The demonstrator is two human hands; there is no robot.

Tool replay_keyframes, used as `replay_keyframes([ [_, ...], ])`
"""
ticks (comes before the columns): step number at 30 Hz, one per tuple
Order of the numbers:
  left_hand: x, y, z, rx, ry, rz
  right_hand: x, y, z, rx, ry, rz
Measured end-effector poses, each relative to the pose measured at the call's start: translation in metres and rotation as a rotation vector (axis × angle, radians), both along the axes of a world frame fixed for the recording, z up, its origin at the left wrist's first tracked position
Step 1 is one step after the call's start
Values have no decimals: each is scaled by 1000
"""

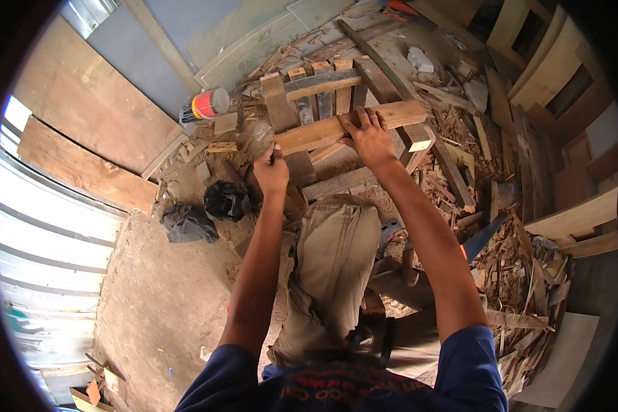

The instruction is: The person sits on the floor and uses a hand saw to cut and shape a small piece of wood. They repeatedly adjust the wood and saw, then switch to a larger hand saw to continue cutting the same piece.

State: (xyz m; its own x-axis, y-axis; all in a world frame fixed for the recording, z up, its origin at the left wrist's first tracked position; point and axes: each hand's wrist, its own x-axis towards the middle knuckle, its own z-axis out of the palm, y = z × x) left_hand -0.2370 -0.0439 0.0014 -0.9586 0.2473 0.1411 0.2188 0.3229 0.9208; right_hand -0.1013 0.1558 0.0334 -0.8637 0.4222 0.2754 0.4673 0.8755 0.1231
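A short plank (pixel 316 136) of brown wood lies crosswise in front of me, over a rough wooden frame (pixel 376 79) of several pieces. My left hand (pixel 271 172) is closed at the plank's left end, its fingers curled and partly hidden. Farther right, my right hand (pixel 371 137) grips the plank from above, with fingers over its upper face and the thumb at the near edge. Behind the plank, several upright wood pieces (pixel 324 96) and a crossbar (pixel 323 84) belong to the frame. My bent knee (pixel 340 233) is just below the work.
A round tin (pixel 213 103) with a red and yellow band lies left of the frame. Two black plastic bags (pixel 228 200) rest on the dirt floor. Wood shavings and offcuts (pixel 453 165) cover the right side. A saw blade (pixel 484 237) shows beside my right forearm. Boards (pixel 563 123) lean far right.
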Motion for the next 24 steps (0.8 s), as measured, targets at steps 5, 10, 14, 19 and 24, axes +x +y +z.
replay_keyframes([
  [5, -8, 1, -23, 231, 59, 33, -6, -4, -5, 11, 31, 13],
  [10, -13, -6, -9, 546, -461, 79, -11, -12, -10, -4, 67, 8],
  [14, -14, -18, 22, 591, -721, 20, -6, -13, -14, -27, 45, -7],
  [19, -34, -7, -5, 321, -285, -42, -14, -15, -17, -29, 152, 39],
  [24, -19, 19, 13, -168, 516, -152, -2, -12, -17, -27, 160, 38],
])
